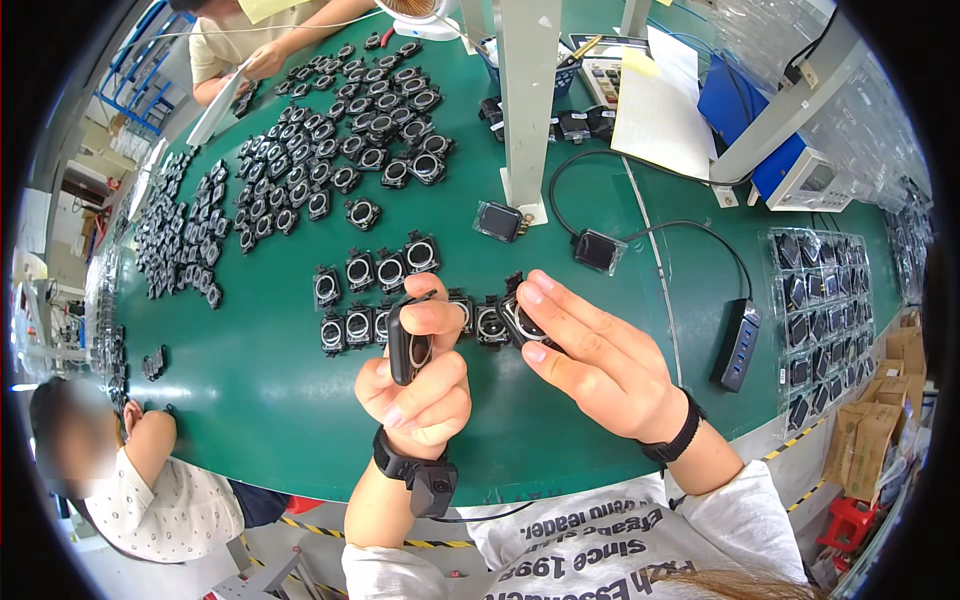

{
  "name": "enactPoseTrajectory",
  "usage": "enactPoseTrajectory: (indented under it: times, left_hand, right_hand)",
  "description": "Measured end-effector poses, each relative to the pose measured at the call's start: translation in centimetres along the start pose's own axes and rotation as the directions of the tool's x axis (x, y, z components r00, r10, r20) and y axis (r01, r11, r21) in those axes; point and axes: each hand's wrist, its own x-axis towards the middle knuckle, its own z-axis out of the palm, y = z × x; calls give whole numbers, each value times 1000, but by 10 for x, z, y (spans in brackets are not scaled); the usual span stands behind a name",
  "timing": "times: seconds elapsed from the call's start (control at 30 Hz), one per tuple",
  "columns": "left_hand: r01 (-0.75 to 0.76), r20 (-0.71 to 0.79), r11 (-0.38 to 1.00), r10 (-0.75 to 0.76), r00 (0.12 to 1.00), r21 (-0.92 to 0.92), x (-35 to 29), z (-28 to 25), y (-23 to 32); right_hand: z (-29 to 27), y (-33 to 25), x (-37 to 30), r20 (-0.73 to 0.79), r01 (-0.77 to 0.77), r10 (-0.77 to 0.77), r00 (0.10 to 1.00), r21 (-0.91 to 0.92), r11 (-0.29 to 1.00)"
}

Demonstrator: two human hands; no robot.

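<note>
My left hand [425, 395] is closed around a black, rounded-rectangular watch-like unit [401, 345], held on edge above the table. My right hand [610, 365] has its long fingers stretched out, with the fingertips on both sides of another dark watch-like unit [516, 318] that shows a pale ring. That unit sits tilted at the right end of a short row. Beside it in the row is a ringed unit [490, 325]; my left hand partly hides others. Behind them stands a second short row of ringed units [390, 268].
Many more ringed units [290, 165] spread over the green table [270, 400]. A metal post [527, 110] rises behind my hands. To the right are a cabled black module [597, 250], a USB hub [736, 345] and a filled clear tray [822, 310]. Co-workers sit far left and near left.
</note>
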Motion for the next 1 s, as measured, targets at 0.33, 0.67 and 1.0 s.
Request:
enactPoseTrajectory:
  times: [0.33,0.67,1.0]
  left_hand:
    - [-23,-14,1000,22,1000,-20,1,-1,0]
    - [-44,-42,999,43,998,-19,1,0,-1]
    - [-72,-155,960,117,981,269,2,1,3]
  right_hand:
    - [0,2,1,11,-5,5,1000,-35,999]
    - [1,3,-1,-2,-20,20,1000,-33,999]
    - [-4,5,1,31,-113,114,993,-35,993]
